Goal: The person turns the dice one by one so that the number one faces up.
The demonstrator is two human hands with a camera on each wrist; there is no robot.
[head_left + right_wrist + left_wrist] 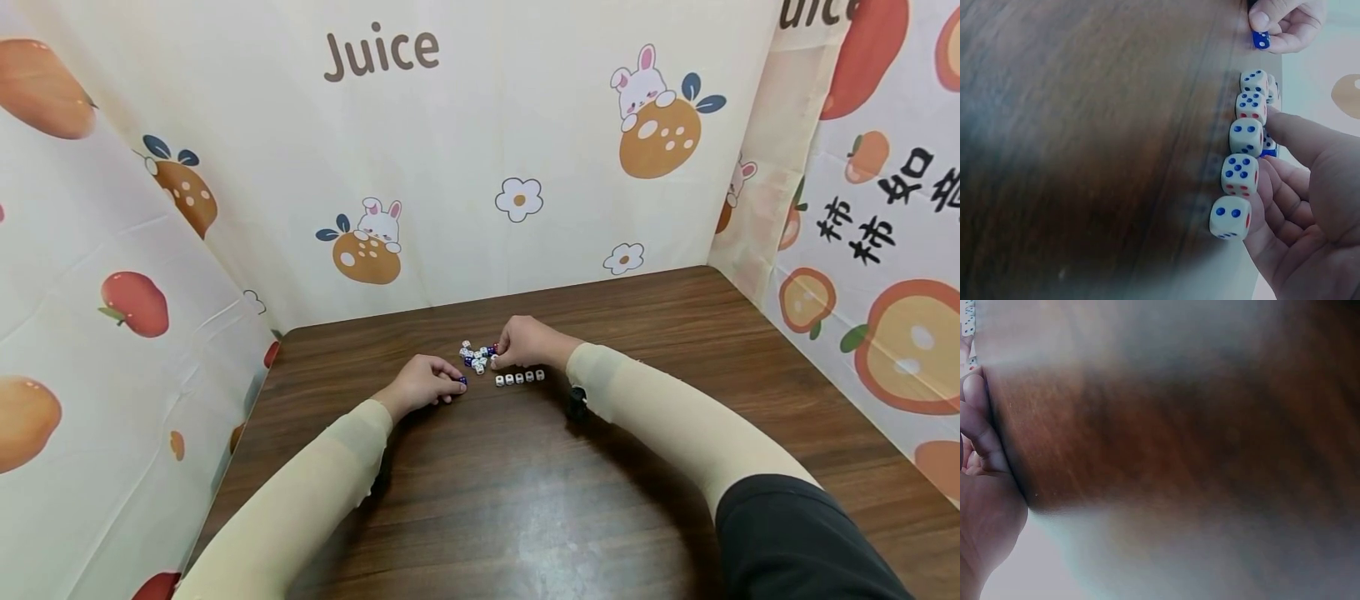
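My left hand (422,383) pinches a blue die (462,381) between thumb and fingers, just above or on the table left of the row. The same blue die (1261,40) shows at the top of the right wrist view. My right hand (528,342) is bent over the right side of a small pile of dice (478,360), mostly white with some blue and a red one. At its fingertips it pinches a white die (494,358); the row partly hides this grip in the right wrist view. Several white dice stand in a straight row (520,378) in front of the right hand.
The dice lie on a dark wood-grain table (480,483), toward its back edge. Fruit-printed cloth walls (465,125) enclose the table at the back and both sides. A black object (576,403) sits under the right wrist.
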